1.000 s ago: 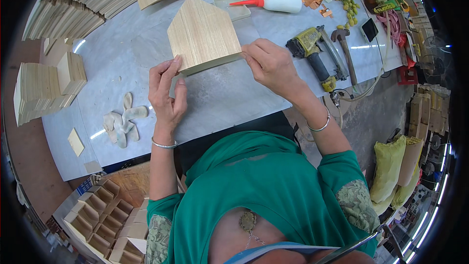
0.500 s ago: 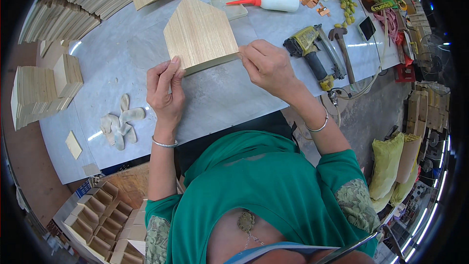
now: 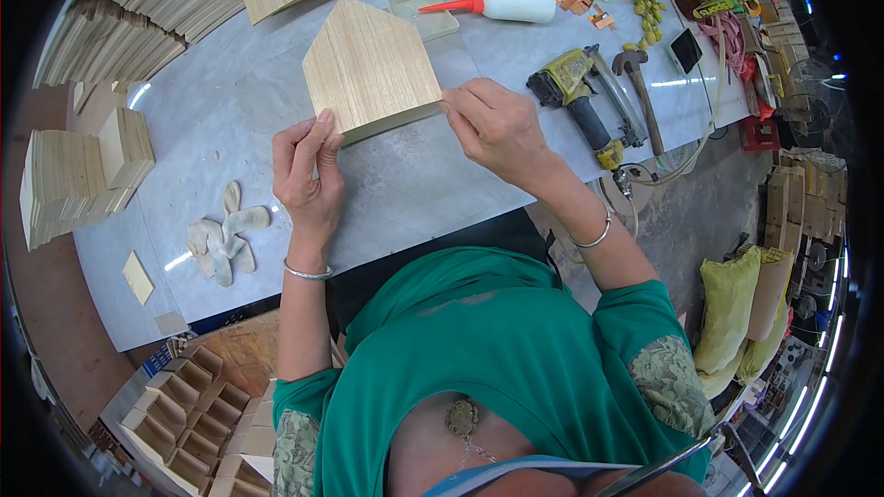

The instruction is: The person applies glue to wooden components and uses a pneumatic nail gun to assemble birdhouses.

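A: Failure risk?
B: Wooden piece [image 3: 373,64] could've skewed or slipped. Likely cause: uneven pressure, only fingertips on its lower corners.
A: Grip?
B: Left hand [image 3: 308,173] pinched the lower-left corner, right hand [image 3: 502,132] the lower-right.
A: Piece location?
B: Upper middle of frame, above and between both hands, peak toward frame top. White bottle [image 3: 520,2] lay near its upper right.

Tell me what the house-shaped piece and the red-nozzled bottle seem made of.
The house-shaped piece looks like pale wood, seemingly unvarnished, given its streaky grain and matte face. The bottle is probably plastic: smooth white body, red nozzle.
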Demonstrator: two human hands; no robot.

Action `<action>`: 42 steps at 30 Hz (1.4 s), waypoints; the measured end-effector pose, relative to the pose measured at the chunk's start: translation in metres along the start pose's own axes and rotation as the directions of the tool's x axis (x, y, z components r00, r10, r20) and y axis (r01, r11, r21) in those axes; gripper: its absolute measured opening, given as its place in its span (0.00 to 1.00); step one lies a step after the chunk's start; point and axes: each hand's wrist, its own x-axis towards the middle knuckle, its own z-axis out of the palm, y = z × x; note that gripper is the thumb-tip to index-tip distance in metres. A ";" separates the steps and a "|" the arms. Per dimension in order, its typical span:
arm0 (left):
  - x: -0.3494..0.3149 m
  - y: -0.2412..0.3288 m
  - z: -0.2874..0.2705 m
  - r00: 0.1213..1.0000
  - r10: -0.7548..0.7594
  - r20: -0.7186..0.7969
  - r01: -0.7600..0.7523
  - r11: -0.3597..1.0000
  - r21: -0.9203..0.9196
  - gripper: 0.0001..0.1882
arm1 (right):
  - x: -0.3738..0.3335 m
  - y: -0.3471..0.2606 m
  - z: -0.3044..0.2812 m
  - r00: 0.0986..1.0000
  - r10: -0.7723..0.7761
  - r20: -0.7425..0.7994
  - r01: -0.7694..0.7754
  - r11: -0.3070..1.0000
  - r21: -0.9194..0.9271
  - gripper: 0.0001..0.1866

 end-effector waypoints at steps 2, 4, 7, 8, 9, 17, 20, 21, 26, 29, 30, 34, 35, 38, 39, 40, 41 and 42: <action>0.000 -0.001 0.000 1.000 0.003 -0.002 -0.003 1.000 -0.006 0.11 | -0.001 0.001 -0.002 0.999 0.025 0.030 -0.025 1.000 -0.001 0.09; 0.000 -0.001 0.001 1.000 0.002 -0.007 -0.002 1.000 -0.015 0.11 | -0.006 0.006 -0.010 0.997 0.082 0.002 -0.082 0.995 0.052 0.09; -0.001 -0.003 0.000 1.000 -0.012 -0.007 0.012 1.000 -0.017 0.11 | -0.031 0.033 -0.042 0.957 0.286 0.042 -0.279 0.951 -0.136 0.14; -0.002 -0.004 -0.001 1.000 -0.009 -0.007 0.009 1.000 -0.015 0.11 | -0.042 0.044 -0.052 0.941 0.334 0.045 -0.316 0.921 -0.226 0.18; -0.002 -0.004 -0.001 1.000 -0.009 -0.010 0.009 1.000 -0.020 0.11 | -0.051 0.050 -0.064 0.944 0.327 0.050 -0.308 0.923 -0.231 0.18; 0.000 -0.001 -0.003 0.998 -0.059 -0.001 0.059 0.993 -0.104 0.12 | -0.086 0.071 -0.079 0.679 0.715 0.168 -0.539 0.640 -0.548 0.41; 0.000 -0.002 -0.001 0.999 -0.051 -0.016 0.048 0.991 -0.128 0.12 | -0.079 0.079 -0.081 0.648 0.737 0.191 -0.592 0.645 -0.484 0.39; 0.001 -0.003 0.000 0.999 -0.037 -0.022 0.034 0.990 -0.136 0.12 | -0.076 0.078 -0.086 0.603 0.770 0.210 -0.631 0.621 -0.465 0.37; 0.002 -0.003 -0.005 0.999 -0.053 -0.007 0.051 0.983 -0.176 0.12 | -0.018 0.035 -0.131 0.347 0.846 0.405 -0.904 0.417 -0.096 0.20; 0.003 -0.004 -0.006 0.998 -0.063 0.009 0.064 0.979 -0.193 0.12 | 0.009 -0.005 -0.140 0.390 0.777 0.493 -0.912 0.400 0.092 0.14; 0.002 -0.005 -0.006 0.998 -0.059 0.008 0.059 0.978 -0.201 0.12 | 0.019 -0.016 -0.141 0.388 0.737 0.553 -0.913 0.387 0.124 0.14; 0.002 -0.007 -0.003 0.999 -0.046 -0.011 0.043 0.983 -0.179 0.12 | 0.049 -0.041 -0.140 0.361 0.636 0.682 -0.921 0.357 0.155 0.13; 0.002 -0.007 -0.002 0.999 -0.042 -0.017 0.038 0.981 -0.191 0.12 | 0.054 -0.045 -0.140 0.348 0.627 0.697 -0.924 0.356 0.141 0.13; 0.002 -0.007 -0.002 0.999 -0.039 -0.024 0.033 0.979 -0.202 0.13 | 0.059 -0.047 -0.137 0.337 0.608 0.719 -0.924 0.360 0.129 0.12; 0.002 -0.007 -0.002 0.999 -0.037 -0.022 0.032 0.979 -0.201 0.13 | 0.060 -0.047 -0.136 0.336 0.607 0.720 -0.924 0.361 0.126 0.12; 0.002 -0.007 -0.002 0.999 -0.039 -0.023 0.034 0.979 -0.203 0.13 | 0.060 -0.048 -0.136 0.337 0.604 0.722 -0.921 0.370 0.121 0.12; 0.001 -0.007 -0.002 0.999 -0.035 -0.025 0.029 0.979 -0.204 0.13 | 0.060 -0.048 -0.136 0.339 0.602 0.724 -0.918 0.378 0.115 0.11; 0.001 -0.007 -0.002 0.999 -0.030 -0.027 0.024 0.979 -0.205 0.13 | 0.060 -0.047 -0.135 0.337 0.602 0.724 -0.919 0.379 0.113 0.11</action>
